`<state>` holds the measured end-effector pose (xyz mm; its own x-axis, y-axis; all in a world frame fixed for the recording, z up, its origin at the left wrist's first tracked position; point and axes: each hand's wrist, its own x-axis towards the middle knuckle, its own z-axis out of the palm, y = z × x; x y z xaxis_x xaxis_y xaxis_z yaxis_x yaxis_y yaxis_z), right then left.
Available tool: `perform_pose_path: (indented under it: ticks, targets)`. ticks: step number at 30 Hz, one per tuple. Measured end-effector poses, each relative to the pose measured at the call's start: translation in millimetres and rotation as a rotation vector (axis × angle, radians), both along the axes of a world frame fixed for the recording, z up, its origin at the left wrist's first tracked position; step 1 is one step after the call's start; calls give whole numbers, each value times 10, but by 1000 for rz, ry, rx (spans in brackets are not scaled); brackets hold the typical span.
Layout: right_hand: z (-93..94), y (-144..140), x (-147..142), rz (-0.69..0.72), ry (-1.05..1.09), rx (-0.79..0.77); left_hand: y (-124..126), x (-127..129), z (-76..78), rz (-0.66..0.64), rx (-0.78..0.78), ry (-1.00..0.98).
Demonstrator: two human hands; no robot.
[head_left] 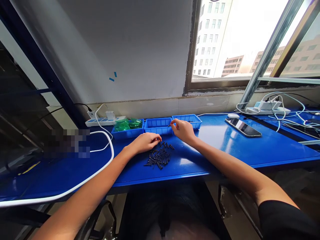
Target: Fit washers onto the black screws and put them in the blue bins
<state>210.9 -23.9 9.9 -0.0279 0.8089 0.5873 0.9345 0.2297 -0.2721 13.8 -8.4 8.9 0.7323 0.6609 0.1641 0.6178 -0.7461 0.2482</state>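
Observation:
A pile of several black screws (159, 157) lies on the blue table (225, 146) in front of me. My left hand (146, 141) rests at the pile's upper left edge, fingertips pinched among the screws. My right hand (183, 129) is raised near the front rim of the middle blue bin (157, 126), pinching one small black screw between thumb and forefinger. A right blue bin (187, 120) stands just behind that hand. The left blue bin (128, 128) holds green plastic bags (128, 124).
A white power strip (103, 120) and a thick white cable (75, 186) lie at the left. A phone (243, 127), a white mouse (233, 116), another power strip with tangled cables (268, 108) sit at the right. The wall and window stand behind the bins.

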Motion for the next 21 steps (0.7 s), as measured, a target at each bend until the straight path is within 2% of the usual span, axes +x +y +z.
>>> perform_pose_path:
  ticks: [10, 21]
  targets:
    - [6, 1, 6, -59, -47, -126, 5, 8, -7, 17, -37, 14]
    - [10, -9, -9, -57, -46, -143, -9, 11, 11, 26, -66, 42]
